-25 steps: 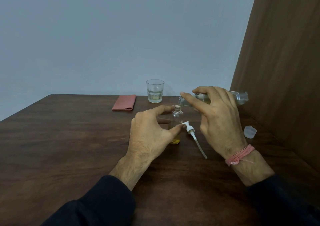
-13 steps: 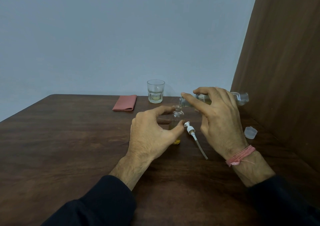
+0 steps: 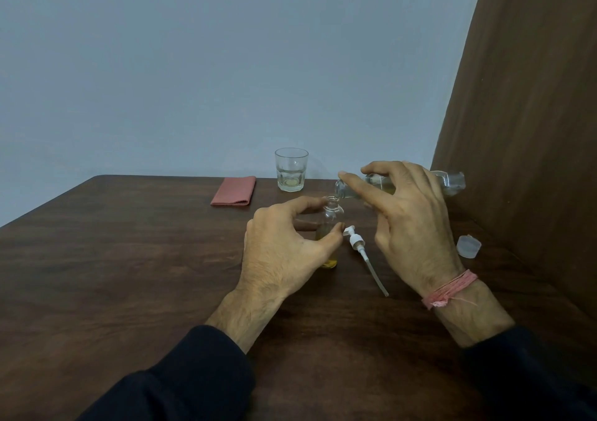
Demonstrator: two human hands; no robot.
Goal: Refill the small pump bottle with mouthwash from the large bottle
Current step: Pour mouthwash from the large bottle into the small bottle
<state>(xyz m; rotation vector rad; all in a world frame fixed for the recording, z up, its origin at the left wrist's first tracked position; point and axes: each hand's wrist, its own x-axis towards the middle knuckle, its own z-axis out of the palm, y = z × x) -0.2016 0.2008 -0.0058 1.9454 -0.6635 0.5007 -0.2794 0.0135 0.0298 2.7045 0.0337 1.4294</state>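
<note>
The small clear pump bottle stands upright on the dark wooden table, uncapped, with yellowish liquid in its lower part. My left hand grips it from the left, thumb and fingers around its body. My right hand holds the large clear bottle tipped nearly level, its mouth right over the small bottle's neck. The white pump head with its tube lies on the table between my hands.
A drinking glass with a little liquid stands at the table's far edge, a folded pink cloth to its left. A translucent cap lies at the right, near a brown wooden panel.
Both hands and both bottles stay almost still. The large bottle remains tipped over the small bottle's mouth.
</note>
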